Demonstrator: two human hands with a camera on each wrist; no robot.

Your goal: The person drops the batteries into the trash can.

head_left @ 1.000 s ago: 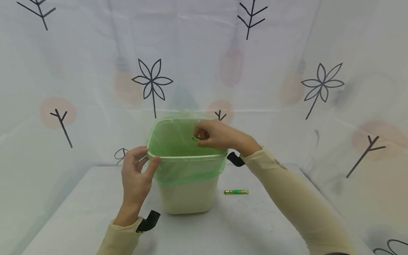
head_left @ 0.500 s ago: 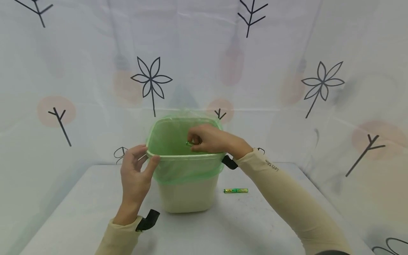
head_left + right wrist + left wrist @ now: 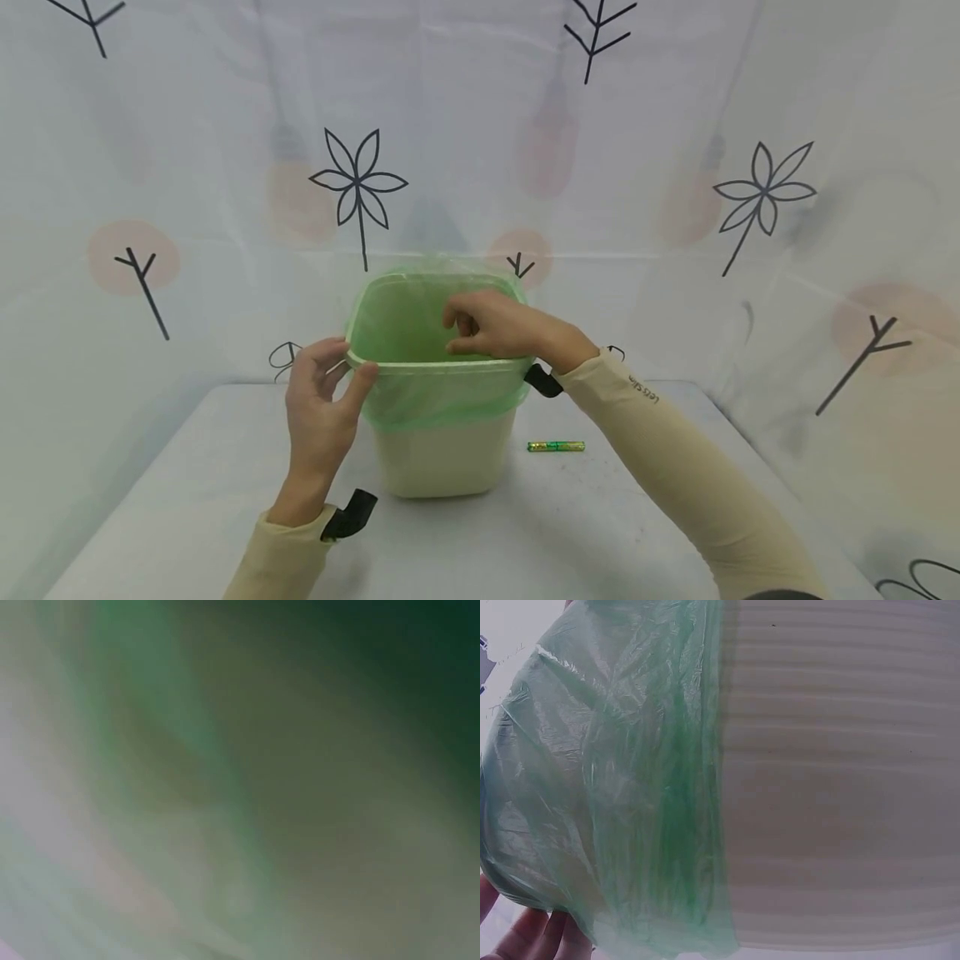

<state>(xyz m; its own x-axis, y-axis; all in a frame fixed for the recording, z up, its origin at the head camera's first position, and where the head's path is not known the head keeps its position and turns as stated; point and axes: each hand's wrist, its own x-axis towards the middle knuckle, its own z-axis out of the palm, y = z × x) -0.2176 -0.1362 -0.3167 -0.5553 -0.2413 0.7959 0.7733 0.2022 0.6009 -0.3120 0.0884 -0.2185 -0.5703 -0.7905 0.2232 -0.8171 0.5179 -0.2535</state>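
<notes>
A pale trash bin [image 3: 442,458] stands upright on the table, lined with a thin green plastic bag [image 3: 438,396] folded over its rim. My left hand [image 3: 322,408] grips the bin's rim at the near left corner, thumb in front and fingers along the side. In the left wrist view its fingers [image 3: 532,934] touch the bag's edge. My right hand [image 3: 498,325] is over the bin's mouth, thumb and bent fingers apart, with nothing visible between them. The bin's bottom is hidden. Right of the bin lies a slim green and gold cylinder [image 3: 556,447], like batteries end to end.
The white table [image 3: 600,525] reaches back to a patterned cloth backdrop [image 3: 637,108]. Black wrist mounts [image 3: 349,515] sit at both cuffs. Only blurred green and grey surfaces close to the lens show in the right wrist view.
My right hand has moved left and lower into the bin's mouth and let go of the small green and gold battery-like thing, now out of sight. My left hand stays on the rim.
</notes>
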